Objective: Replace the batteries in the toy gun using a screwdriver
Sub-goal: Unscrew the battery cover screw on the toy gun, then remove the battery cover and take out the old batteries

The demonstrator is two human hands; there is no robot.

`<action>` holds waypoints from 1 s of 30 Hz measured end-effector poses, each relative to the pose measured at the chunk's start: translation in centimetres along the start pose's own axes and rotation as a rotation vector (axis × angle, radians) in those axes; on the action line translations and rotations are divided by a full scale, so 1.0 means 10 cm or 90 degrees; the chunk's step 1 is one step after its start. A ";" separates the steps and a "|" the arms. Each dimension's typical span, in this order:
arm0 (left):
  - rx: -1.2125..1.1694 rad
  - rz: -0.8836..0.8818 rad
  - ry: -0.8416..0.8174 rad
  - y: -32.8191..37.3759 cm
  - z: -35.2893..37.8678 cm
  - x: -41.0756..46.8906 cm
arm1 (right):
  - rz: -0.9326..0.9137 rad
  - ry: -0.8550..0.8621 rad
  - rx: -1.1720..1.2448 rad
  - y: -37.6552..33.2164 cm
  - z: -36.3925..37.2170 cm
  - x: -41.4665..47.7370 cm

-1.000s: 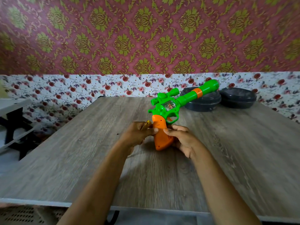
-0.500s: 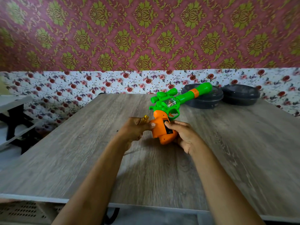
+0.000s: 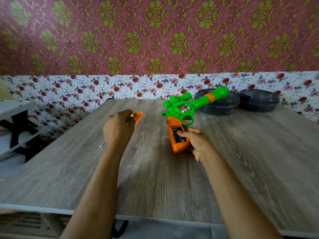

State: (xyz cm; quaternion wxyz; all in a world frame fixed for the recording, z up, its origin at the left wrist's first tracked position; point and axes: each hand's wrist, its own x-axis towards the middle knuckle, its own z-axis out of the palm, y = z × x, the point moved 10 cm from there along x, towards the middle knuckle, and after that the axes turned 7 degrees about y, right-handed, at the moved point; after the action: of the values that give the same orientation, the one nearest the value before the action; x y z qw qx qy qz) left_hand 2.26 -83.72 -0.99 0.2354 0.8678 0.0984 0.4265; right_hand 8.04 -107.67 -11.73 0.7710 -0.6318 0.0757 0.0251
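Note:
A green toy gun (image 3: pixel 183 109) with an orange grip (image 3: pixel 177 145) is held above the wooden table (image 3: pixel 155 169), barrel pointing up and right. Its battery compartment (image 3: pixel 177 135) is uncovered, and batteries show inside. My right hand (image 3: pixel 198 144) grips the orange grip, thumb at the compartment's edge. My left hand (image 3: pixel 119 126), well left of the gun, holds the orange battery cover (image 3: pixel 139 117) together with a screwdriver; its yellow handle (image 3: pixel 130 116) peeks out above the fingers and its metal tip (image 3: pixel 102 145) sticks out below the wrist.
Two dark round lidded containers (image 3: pixel 222 105) (image 3: pixel 259 102) stand at the table's back right, against the flowered wall. A white shelf with a black frame (image 3: pixel 15 121) stands left of the table. The table's near edge (image 3: pixel 155 219) runs across the bottom.
My left hand has moved away to the left, taking the orange cover off the grip. The battery compartment now lies uncovered. My right hand still holds the gun.

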 end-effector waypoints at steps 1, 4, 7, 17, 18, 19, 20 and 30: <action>0.047 0.004 -0.018 -0.03 0.05 0.01 | 0.008 0.004 -0.001 0.02 0.00 0.02; 0.142 -0.007 -0.072 -0.16 0.22 0.00 | 0.030 -0.008 0.003 0.06 0.05 0.02; 0.207 -0.015 -0.119 -0.25 0.35 -0.04 | 0.036 -0.018 0.010 0.07 0.08 0.03; 0.100 -0.101 -0.109 -0.35 0.26 -0.05 | 0.070 -0.066 0.040 0.09 0.15 -0.04; 0.075 -0.097 -0.062 -0.33 0.16 -0.01 | 0.076 -0.073 0.057 0.09 0.16 -0.05; 0.044 -0.088 -0.022 -0.28 0.07 0.02 | 0.083 -0.081 0.072 0.09 0.17 -0.06; -0.001 -0.081 0.002 -0.25 0.02 0.04 | 0.090 -0.088 0.085 0.09 0.18 -0.06; -0.420 0.132 -0.167 0.75 0.15 -0.29 | 0.110 -0.112 0.089 0.13 0.19 -0.03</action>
State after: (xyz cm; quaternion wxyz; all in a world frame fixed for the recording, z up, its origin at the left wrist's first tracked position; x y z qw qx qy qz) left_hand 1.40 -91.80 -0.14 0.4689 0.7979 -0.1638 0.3416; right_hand 7.75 -105.58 -12.55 0.8118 -0.5630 0.0636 0.1417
